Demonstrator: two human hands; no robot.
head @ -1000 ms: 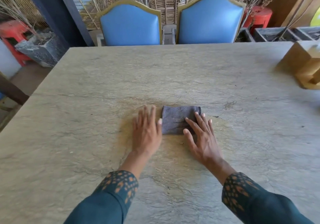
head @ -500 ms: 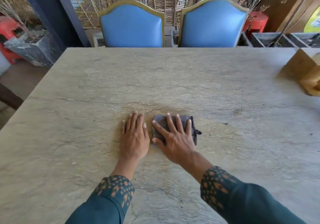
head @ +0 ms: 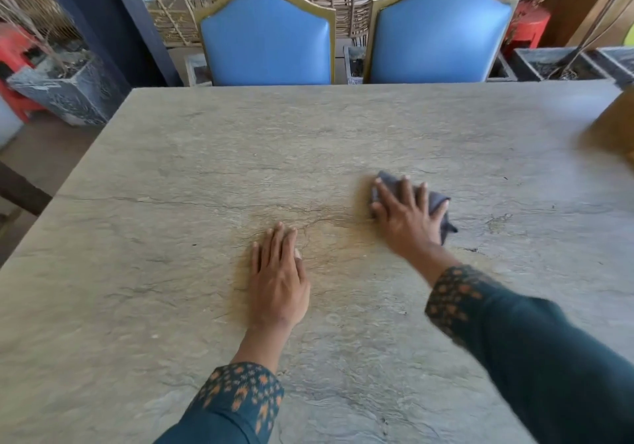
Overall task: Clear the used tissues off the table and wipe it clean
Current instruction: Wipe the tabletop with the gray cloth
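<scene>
The right hand (head: 410, 219), spread flat on the grey cloth (head: 437, 201), had swept it away from the flat, empty left hand (head: 279, 280); wiping was under way, no tissues visible.

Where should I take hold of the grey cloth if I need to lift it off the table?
Probably by the loose corner of the grey cloth sticking out to the right of the right hand, coming from the right. That hand lies flat with spread fingers over most of the cloth, pressing it onto the table, so only its edges show. The left hand rests flat, apart from it.
</scene>
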